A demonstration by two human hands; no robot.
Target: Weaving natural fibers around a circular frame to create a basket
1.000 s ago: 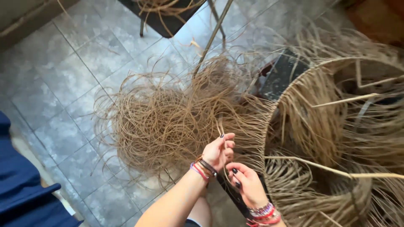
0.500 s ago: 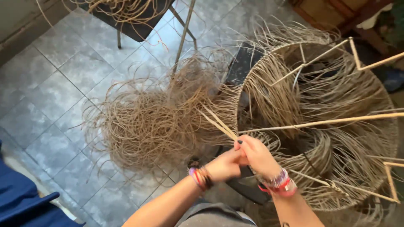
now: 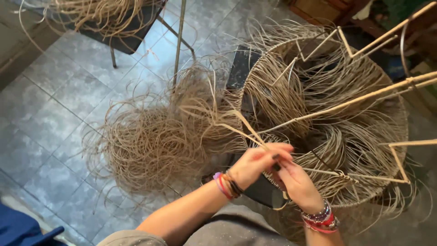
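While the head camera is looking down, I am seeing both hands working at the near rim of the round frame (image 3: 400, 123), a wire hoop hung thick with tan fibre. My left hand (image 3: 255, 165) is pinching a flat strand (image 3: 241, 125) that is running up and away from the rim toward the loose pile of fibre (image 3: 150, 146) lying on the tiled floor (image 3: 59, 105) to the left of the frame. My right hand (image 3: 296, 182) is pressing against the left one, fingers curled on the same strand, though I cannot tell how tightly. By my judgement, the strand is being looped or knotted onto the rim, and the next move is calling for a steady pull to seat it snugly. Beyond the pile, far from the frame, a dark chair (image 3: 127, 41) is carrying more fibre.
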